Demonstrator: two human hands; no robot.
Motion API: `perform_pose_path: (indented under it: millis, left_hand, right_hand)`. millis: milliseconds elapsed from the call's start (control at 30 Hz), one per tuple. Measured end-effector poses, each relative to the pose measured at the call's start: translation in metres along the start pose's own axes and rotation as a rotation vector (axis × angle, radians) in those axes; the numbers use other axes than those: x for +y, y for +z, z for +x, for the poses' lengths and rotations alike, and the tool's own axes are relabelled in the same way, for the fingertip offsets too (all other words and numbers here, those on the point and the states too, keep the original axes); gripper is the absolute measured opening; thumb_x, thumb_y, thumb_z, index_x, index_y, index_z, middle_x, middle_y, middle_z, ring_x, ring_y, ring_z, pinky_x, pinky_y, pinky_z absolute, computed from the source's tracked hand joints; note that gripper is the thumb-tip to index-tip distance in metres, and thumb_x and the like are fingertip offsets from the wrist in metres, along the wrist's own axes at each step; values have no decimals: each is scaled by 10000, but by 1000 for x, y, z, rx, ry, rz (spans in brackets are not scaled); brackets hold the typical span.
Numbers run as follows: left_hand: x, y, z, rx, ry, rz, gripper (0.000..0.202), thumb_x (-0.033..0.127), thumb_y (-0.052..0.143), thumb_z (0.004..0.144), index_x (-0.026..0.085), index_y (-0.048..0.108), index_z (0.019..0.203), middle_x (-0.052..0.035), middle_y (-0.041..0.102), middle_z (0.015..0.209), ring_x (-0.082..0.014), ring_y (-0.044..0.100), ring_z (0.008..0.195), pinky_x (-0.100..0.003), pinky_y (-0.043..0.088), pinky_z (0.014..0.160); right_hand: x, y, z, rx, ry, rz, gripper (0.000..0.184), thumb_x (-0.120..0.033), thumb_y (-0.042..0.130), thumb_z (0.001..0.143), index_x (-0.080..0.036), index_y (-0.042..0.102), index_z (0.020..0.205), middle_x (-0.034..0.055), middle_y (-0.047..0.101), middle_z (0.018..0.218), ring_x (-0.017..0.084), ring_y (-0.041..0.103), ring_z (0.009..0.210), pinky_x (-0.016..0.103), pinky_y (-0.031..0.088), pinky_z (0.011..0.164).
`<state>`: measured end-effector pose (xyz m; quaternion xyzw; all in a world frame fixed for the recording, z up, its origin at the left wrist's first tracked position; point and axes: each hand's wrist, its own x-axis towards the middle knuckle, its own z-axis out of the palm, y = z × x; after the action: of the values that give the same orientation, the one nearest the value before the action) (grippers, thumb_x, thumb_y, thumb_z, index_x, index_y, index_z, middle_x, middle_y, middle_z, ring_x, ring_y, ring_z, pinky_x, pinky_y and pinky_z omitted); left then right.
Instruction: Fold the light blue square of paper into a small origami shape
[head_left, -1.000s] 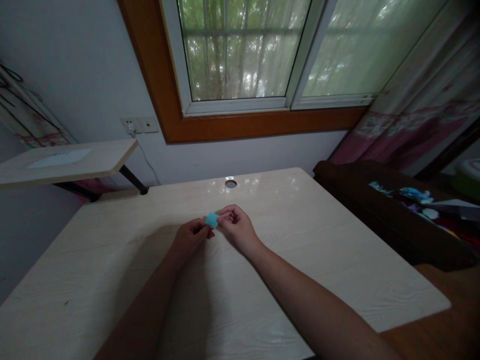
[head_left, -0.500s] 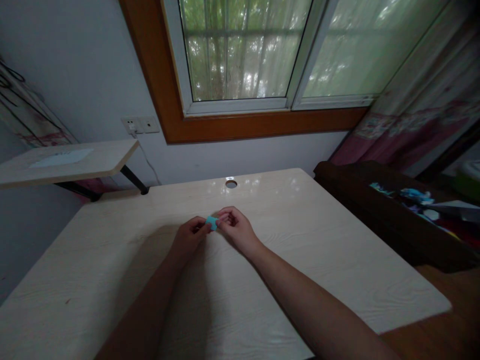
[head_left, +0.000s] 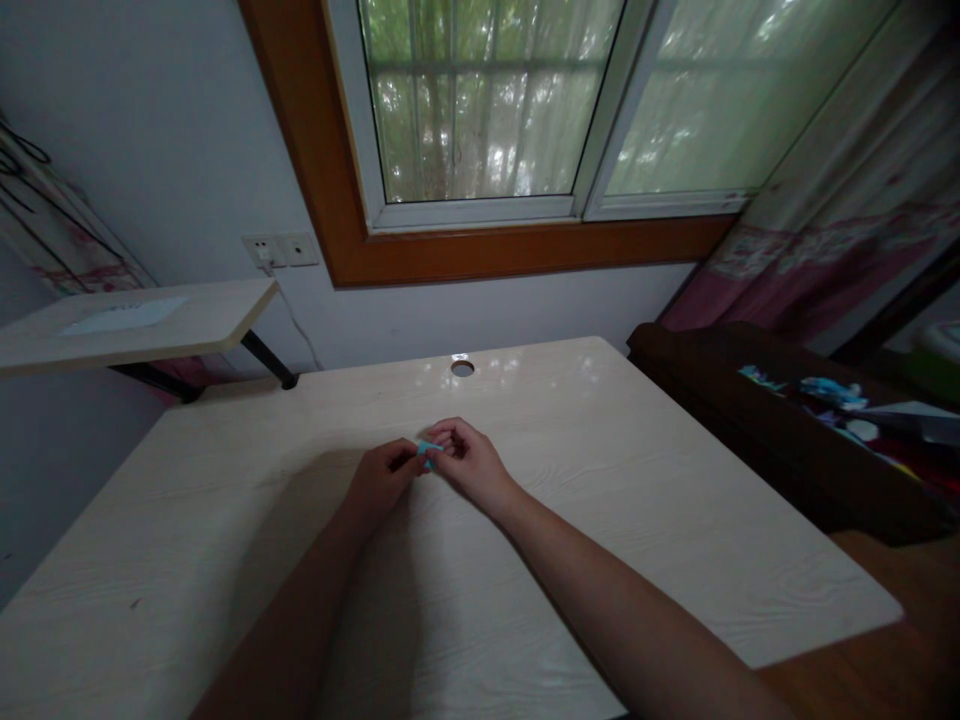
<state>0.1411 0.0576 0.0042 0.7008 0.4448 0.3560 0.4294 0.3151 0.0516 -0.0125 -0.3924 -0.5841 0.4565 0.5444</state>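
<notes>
Over the far middle of the pale wooden desk [head_left: 600,520], my two hands meet at a small turquoise piece [head_left: 426,449] that looks like folded paper. My left hand [head_left: 384,478] pinches its left side between thumb and forefinger. On the other side, my right hand [head_left: 472,460] grips it with thumb and fingertips, the remaining fingers curled. Fingers cover much of the piece, so its full shape is hidden.
A round cable hole [head_left: 463,369] lies near the desk's back edge. At left, a raised shelf [head_left: 202,320] stands on black legs. Beyond the desk's right side is a dark wooden piece of furniture [head_left: 720,430] with assorted items on it. A window is ahead.
Both hands have shifted slightly down and closer together. Less of the turquoise piece shows between the fingers, and it sits at a different angle.
</notes>
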Motion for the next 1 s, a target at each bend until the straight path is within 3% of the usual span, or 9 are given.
perform_pose_path:
  millis: [367,567,800,1000]
  left_hand:
    - [-4,1,1,14,-121,-274,180,340,678,770,164,718,777,-28,697,761,-173,639,751,-268,501,747]
    - [1,1,1,55,-160,-385,152,309,696,753,157,705,744,-20,688,729,-156,646,715,-249,502,724]
    - [3,-1,0,70,-141,-314,166,328,677,768,165,678,733,1,655,694,-147,633,708,-238,494,711]
    - [3,-1,0,31,-52,-89,217,348,600,815,159,671,735,-15,662,699,-156,615,694,-234,467,657]
  right_hand:
    - [-1,0,0,12,21,19,223,-228,663,784,-199,620,1001,-3,612,796,115,557,662,231,421,593]
    - [1,0,4,42,23,161,270,-201,668,752,-198,579,1007,-9,631,761,132,587,679,253,447,637]
    - [0,-2,4,1,21,171,319,-249,686,774,-207,571,1070,-9,624,773,130,579,692,255,441,645]
    - [0,-1,1,-39,46,101,288,-256,690,774,-205,604,1044,-14,586,763,109,514,626,225,385,559]
